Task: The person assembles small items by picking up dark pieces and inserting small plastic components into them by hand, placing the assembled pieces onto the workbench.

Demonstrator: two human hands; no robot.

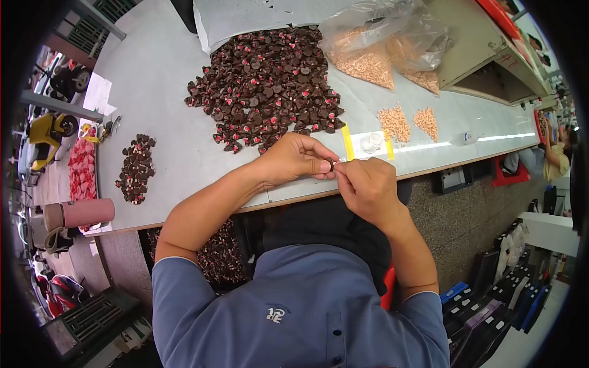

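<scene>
Close to the table's front edge, my left hand (291,161) pinches a small dark round piece (332,164) between thumb and forefinger. My right hand (372,187) meets it there, its fingers pressed together at the piece's right side. Whatever those fingers hold is too small to make out. Beyond my left hand spreads a big heap of dark brown small pieces (264,86), some with red and white faces. Two little piles of beige bits, a wider pile (394,122) and a narrower pile (426,124), lie past my right hand. Nearby, a clear round dish (372,143) sits between yellow tape strips.
Plastic bags of beige bits (365,64) lie at the back, beside a grey-green metal box (485,61). At left are a smaller dark pile (136,168), a pink bottle (80,213) and a bag of red pieces (82,162). Below the table stands a container of dark pieces (221,254).
</scene>
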